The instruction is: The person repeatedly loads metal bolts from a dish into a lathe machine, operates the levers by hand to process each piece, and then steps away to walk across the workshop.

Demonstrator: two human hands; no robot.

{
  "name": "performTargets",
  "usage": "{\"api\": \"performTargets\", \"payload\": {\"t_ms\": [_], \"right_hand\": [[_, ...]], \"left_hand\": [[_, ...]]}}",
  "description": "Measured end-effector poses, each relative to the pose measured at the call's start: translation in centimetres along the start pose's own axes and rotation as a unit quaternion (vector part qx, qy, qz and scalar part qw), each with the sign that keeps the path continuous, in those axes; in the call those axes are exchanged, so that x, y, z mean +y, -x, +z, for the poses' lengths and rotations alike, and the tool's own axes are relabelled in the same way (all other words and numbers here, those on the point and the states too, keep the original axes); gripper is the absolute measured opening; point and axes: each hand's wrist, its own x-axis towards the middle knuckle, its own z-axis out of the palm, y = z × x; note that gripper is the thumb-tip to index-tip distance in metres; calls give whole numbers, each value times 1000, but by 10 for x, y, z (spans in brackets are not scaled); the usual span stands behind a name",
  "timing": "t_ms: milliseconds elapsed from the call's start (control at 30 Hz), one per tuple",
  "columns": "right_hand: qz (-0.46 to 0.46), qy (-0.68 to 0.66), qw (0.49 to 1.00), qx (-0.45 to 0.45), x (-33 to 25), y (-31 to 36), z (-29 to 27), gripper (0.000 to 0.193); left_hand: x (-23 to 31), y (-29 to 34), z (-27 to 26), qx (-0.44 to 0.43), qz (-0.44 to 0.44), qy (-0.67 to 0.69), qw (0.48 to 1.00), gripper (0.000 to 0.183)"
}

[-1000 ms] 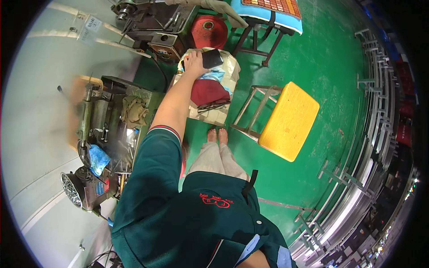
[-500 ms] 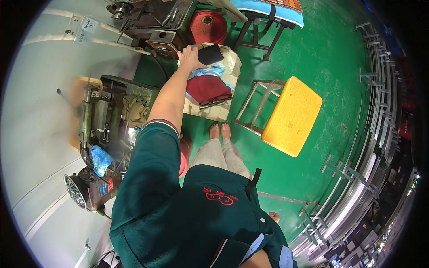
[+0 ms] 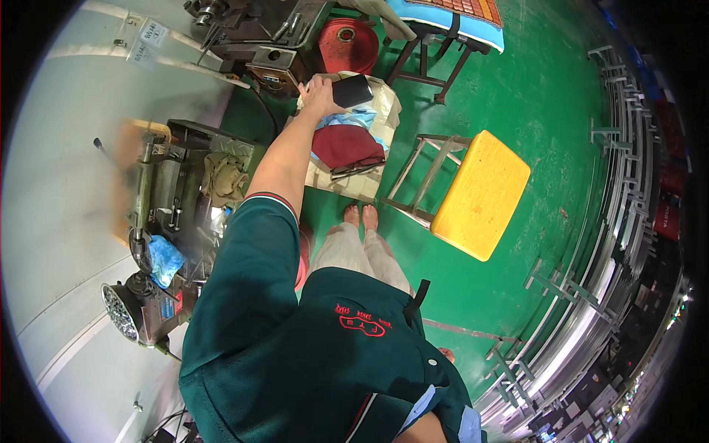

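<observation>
My left hand (image 3: pixel 319 97) reaches out over a low surface covered in cream sheeting (image 3: pixel 385 111). Its fingers are closed on the left edge of a black smartphone (image 3: pixel 352 91), whose dark face is up. Just below the phone lies crumpled light-blue material (image 3: pixel 360 117). Nearer to me is a dark red cloth item (image 3: pixel 347 146), with dark-framed glasses (image 3: pixel 357 167) at its near edge. Only a small bit of my right hand (image 3: pixel 447 354) shows beside my shirt at the lower right; its fingers are mostly hidden.
A yellow-topped stool (image 3: pixel 481 196) stands to the right on the green floor. Beyond the sheeting are a red round container (image 3: pixel 347 46) and a dark-legged bench (image 3: pixel 443 63). Machinery (image 3: pixel 173 188) with a lamp (image 3: pixel 120 311) lines the left wall. Metal racks (image 3: pixel 617 214) run along the right.
The whole view has shifted slightly. My left hand stays at the smartphone, and the items on the sheeting keep their places.
</observation>
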Motion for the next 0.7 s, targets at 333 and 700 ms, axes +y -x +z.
{"api": "performTargets", "payload": {"t_ms": [333,700], "right_hand": [[-72,25,995,71,-74,14,23,12],[-538,-6,839,-87,-364,113,58,8]], "left_hand": [[-18,124,-6,369,-57,198,906,41],[-24,398,87,150,-177,295,927,24]]}}
